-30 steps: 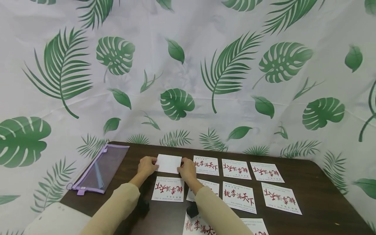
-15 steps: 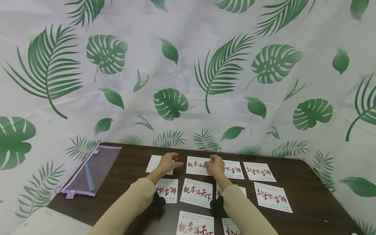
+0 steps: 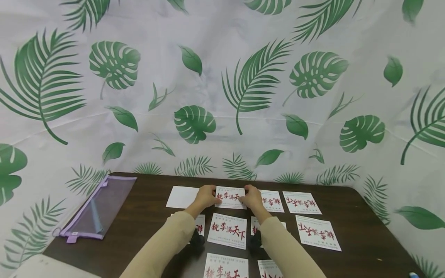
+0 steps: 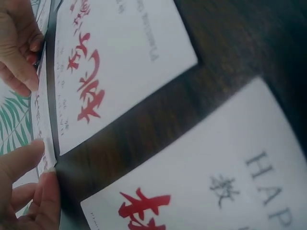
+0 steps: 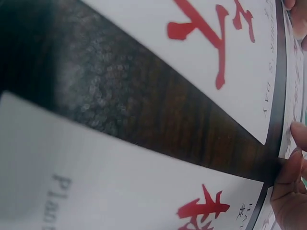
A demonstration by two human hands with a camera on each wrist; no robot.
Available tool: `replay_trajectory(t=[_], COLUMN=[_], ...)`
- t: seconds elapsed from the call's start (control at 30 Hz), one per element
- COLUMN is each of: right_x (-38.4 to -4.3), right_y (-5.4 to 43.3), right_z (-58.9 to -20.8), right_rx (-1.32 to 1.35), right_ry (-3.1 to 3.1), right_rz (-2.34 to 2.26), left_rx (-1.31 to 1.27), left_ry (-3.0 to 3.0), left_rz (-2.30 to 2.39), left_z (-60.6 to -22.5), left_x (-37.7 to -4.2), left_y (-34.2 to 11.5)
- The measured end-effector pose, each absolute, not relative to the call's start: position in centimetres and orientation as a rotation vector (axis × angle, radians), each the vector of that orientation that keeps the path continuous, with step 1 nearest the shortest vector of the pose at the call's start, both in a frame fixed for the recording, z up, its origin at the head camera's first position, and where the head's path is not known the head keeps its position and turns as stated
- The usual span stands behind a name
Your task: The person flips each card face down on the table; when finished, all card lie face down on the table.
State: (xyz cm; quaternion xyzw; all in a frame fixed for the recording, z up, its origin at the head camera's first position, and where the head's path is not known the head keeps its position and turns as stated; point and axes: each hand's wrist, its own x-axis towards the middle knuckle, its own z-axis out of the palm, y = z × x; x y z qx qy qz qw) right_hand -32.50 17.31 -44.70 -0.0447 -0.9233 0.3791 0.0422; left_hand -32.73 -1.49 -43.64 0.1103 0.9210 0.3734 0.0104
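A white card with red Chinese characters is in the back row of cards, held at both side edges. My left hand pinches its left edge, and my right hand grips the right one. The left wrist view shows the left thumb and fingers closed over the card's edge. In the right wrist view the right thumb and fingers pinch the opposite edge. Just left of the held card lies a blank white card. Nearer me is another red-lettered card, flat between my forearms.
Several similar cards lie in rows on the dark wooden table, including one at the back right. A purple-edged mesh zip pouch lies at the left. A white surface shows at front left, and a leaf-patterned curtain stands behind.
Both hands have left the blank card and moved right to the neighbouring red-lettered card, now pinched at both sides. The head view has turned slightly right.
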Motion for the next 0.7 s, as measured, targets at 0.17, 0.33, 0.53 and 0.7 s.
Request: replay_trajectory(t=[0.17,0.33,0.53,0.7], right_x=[-32.6,-32.7,-32.73,-32.97], right_y=[17.25,17.2,17.15,17.15], right_z=[-44.76,-44.59,-44.33,-44.36], right_rx=[-0.141,-0.149,-0.178,-0.191], right_ry=[-2.825,-2.839,-2.871,-2.884], right_rz=[1.119,1.106,1.105,1.108], left_rx=[0.437,0.463,0.47,0.482], left_ry=[2.948,2.97,2.975,2.995], left_rz=[1.04,1.0,1.002,0.983], left_z=[-43.72,-43.62,-43.75,-43.83], left_x=[-32.71,-32.7,-32.71,-32.69], left_y=[-1.3,-1.33,-1.17,-1.18])
